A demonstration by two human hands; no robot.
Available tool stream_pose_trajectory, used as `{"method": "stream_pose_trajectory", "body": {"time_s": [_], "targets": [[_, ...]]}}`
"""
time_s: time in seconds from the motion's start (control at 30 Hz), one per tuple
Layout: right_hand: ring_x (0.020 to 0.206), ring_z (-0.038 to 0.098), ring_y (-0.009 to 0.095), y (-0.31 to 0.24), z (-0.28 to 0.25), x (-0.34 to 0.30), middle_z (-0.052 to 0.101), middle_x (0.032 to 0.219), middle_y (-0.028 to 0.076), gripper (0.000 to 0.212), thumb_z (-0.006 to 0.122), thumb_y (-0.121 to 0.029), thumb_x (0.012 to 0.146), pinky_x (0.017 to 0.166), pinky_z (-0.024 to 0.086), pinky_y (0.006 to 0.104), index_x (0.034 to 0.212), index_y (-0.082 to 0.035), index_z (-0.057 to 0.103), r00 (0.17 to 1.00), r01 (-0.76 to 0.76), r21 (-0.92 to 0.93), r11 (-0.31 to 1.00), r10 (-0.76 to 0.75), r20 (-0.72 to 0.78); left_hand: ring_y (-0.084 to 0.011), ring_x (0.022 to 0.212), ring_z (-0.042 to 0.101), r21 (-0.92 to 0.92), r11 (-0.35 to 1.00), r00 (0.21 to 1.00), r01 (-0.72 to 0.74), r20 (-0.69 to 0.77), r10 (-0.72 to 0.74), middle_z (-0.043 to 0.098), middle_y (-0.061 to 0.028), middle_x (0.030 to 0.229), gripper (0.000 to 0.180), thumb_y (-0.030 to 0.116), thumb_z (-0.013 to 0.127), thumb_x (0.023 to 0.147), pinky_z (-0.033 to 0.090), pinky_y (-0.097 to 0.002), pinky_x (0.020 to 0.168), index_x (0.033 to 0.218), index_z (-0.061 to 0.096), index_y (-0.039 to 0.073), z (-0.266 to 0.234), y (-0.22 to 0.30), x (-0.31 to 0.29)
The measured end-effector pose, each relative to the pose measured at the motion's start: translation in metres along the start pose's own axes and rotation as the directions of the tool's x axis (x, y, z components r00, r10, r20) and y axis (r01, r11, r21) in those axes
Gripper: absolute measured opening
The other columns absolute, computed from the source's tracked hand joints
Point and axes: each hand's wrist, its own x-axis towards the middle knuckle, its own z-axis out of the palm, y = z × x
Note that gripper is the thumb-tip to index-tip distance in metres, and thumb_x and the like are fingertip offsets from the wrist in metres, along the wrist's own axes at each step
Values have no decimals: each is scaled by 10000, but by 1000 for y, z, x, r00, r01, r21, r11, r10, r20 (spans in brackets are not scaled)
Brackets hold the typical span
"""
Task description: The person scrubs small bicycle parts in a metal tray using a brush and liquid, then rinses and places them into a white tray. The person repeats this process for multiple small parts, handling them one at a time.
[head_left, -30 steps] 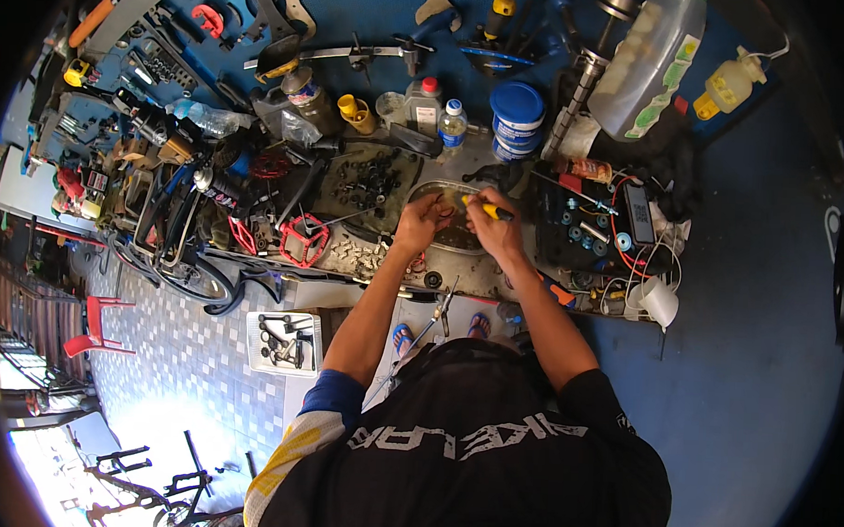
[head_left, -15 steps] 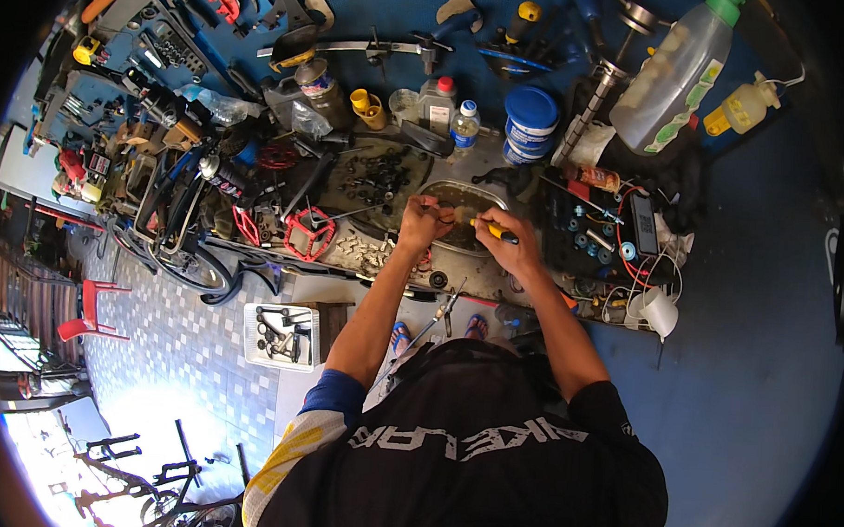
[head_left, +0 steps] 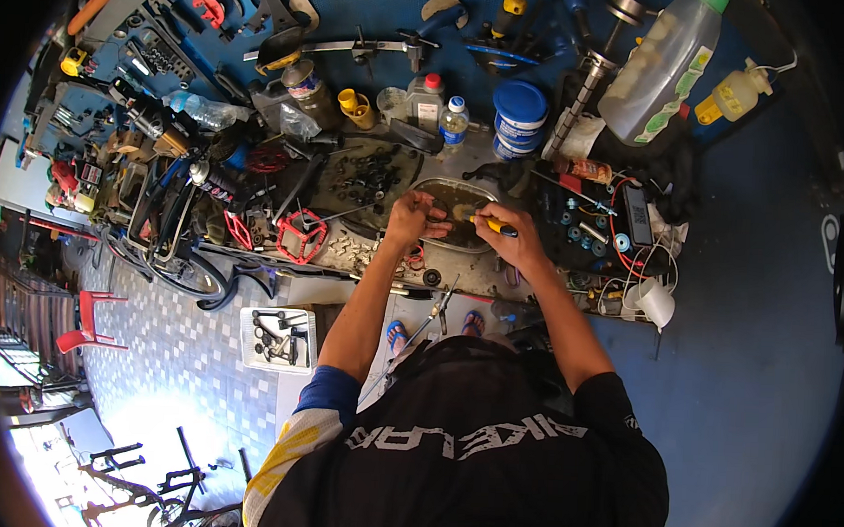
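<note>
Over a metal basin (head_left: 489, 193) of murky brownish liquid, my two hands work close together. My left hand (head_left: 414, 219) has its fingers curled with the palm partly turned up. Whatever small dark piece lies in those fingers is too small to make out. In my right hand (head_left: 514, 237) is a yellow-handled tool (head_left: 498, 226) with a dark end, gripped by thumb and fingers. Its working tip points toward the left hand, and a pale blurred patch there may be bristles. Left of the basin, a dark tray (head_left: 336, 188) holds several small dark parts.
Red pedals (head_left: 301, 236) and a chain (head_left: 350, 254) lie on the bench to the left. Behind stand a blue-lidded tub (head_left: 520, 118) and a small bottle (head_left: 454, 121). Bolts, cables and a phone (head_left: 637, 215) lie right. A white crate (head_left: 278, 340) of parts sits below.
The view has shifted slightly. My left hand has turned its fingers more open and palm-up, a little apart from the tool. My right hand keeps its grip on the yellow-handled tool.
</note>
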Motion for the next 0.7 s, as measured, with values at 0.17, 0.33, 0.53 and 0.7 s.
{"method": "stream_pose_trajectory", "body": {"time_s": [0.17,0.33,0.53,0.7], "targets": [[819,720,384,17,-7,-3,728,865,169,219,738,-283,899,689,547,425,973,-82,690,976,-167,-225,960,194,104,-302,898,741,-33,999,999,-11,33,12,681,-168,1073,272,52,552,1041,659,-400,760,1297,520,-34,-3,-2,-1],[713,699,223,-13,4,17,716,808,104,266,708,-341,945,675,536,359,1009,-84,694,920,-386,159,909,391,3,-261,1005,726,-47,996,995,-75,63,78,691,-175,1157,384,-24,584,988,639,-348,845,1371,552,-38,-7,-20,7],[718,630,126,5,18,19,671,774,73,239,682,-276,983,629,485,316,990,-37,667,927,-371,238,898,375,31,-222,1032,717,27,995,991,-100,91,98,722,-151,1136,333,-55,598,940,608,-320,895,1271,630,-72,8,-15,12],[644,642,104,10,4,22,669,714,41,274,676,-310,985,606,500,285,965,-37,675,908,-398,236,887,417,-34,-302,1010,727,586,739,926,-332,55,372,742,-143,1151,436,81,729,877,586,-397,909,1307,660,54,11,-24,13]]}}
